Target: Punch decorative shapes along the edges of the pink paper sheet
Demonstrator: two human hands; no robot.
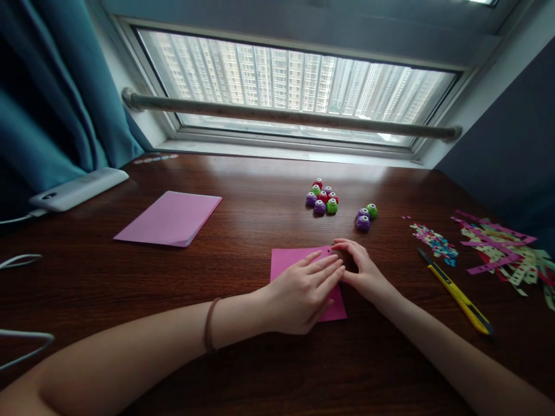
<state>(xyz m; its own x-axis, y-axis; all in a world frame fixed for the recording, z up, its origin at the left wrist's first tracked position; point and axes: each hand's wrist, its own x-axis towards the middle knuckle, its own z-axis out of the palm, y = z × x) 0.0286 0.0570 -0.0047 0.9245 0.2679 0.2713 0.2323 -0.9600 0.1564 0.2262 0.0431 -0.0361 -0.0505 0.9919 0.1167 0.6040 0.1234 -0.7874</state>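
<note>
A bright pink sheet of paper (284,260) lies on the brown table in front of me. My left hand (303,292) rests flat across it, palm down with the fingers stretched out, covering much of its middle. At the sheet's upper right corner is my right hand (362,268), fingers curved and thumb held apart from them. Its fingertips touch or nearly touch the corner, beside a small dark mark or hole (329,251) in the paper. No object shows between that thumb and the fingers.
Small red, green and purple craft punches (319,207) stand in two groups beyond the sheet. To the right are confetti (436,241), a yellow utility knife (459,297) and punched paper strips (507,248). A pink paper stack (173,216) and a white device (82,188) lie left.
</note>
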